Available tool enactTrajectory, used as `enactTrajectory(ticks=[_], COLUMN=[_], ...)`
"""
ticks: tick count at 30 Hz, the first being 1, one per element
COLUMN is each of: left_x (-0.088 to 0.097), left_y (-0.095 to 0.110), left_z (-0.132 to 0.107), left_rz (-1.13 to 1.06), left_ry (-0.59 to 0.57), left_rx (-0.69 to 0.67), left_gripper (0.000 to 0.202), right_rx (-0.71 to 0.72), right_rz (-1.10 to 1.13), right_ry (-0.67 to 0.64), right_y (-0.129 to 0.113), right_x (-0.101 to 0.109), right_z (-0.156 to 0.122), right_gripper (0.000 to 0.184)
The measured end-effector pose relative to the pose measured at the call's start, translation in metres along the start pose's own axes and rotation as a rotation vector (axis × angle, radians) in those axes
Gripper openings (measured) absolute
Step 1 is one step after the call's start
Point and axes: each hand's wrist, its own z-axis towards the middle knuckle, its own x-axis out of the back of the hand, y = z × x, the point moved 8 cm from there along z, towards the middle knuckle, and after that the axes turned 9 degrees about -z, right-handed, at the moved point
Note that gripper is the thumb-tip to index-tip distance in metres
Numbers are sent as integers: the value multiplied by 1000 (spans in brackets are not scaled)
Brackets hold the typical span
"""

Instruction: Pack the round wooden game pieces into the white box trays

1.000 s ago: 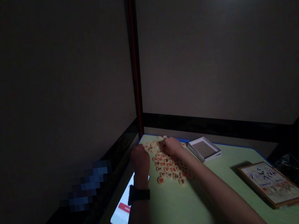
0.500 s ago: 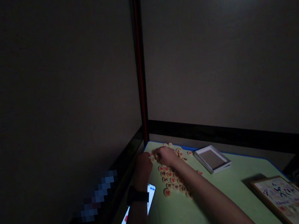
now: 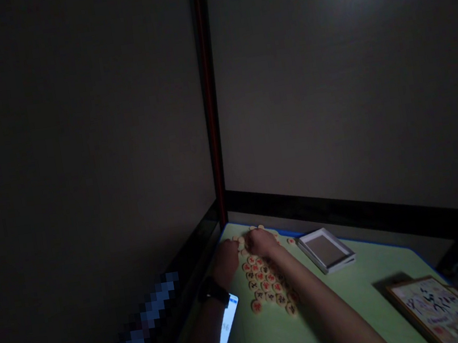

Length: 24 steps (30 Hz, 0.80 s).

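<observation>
Round wooden xiangqi pieces (image 3: 265,285) with red and black characters lie in close rows on the pale green table (image 3: 276,342). My left hand (image 3: 227,258), with a dark band on its wrist, is closed near the table's far left corner, its fingertips against a few pale pieces (image 3: 241,241). Just to its right, my right hand (image 3: 264,242) is curled with fingers pointing down at the same group. Whatever either hand pinches is hidden by the fingers and the dim light. My right forearm covers part of the rows.
A lit phone (image 3: 227,332) lies under my left forearm. An open white box (image 3: 326,248) sits at the back right, and a box with Chinese lettering (image 3: 441,306) at the front right. Dark walls meet behind the table's far corner.
My hands have moved slightly apart, the left turning with its wrist. More pieces show between the hands and in the rows. The view has shifted a little, and the phone is more covered.
</observation>
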Motion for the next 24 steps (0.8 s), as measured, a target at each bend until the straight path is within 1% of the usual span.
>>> enactTrajectory(ticks=[6, 12, 16, 20, 24], left_x=[-5, 0, -1, -5, -7], left_y=[-9, -12, -20, -28, -31], left_z=[0, -1, 1, 3, 4], left_rz=[-75, -211, -303, -372, -407], left_ry=[6, 24, 40, 56, 40], left_rx=[-17, -54, -48, -51, -84], left_gripper=[37, 34, 31, 27, 22], right_rx=[26, 54, 81, 125, 153], right_rz=[26, 18, -1, -17, -42], right_ry=[-74, -100, -75, -15, 5], right_y=[4, 2, -4, -18, -32], right_x=[-5, -4, 2, 11, 10], right_z=[1, 0, -2, -7, -12], right_gripper=[27, 29, 27, 25, 24])
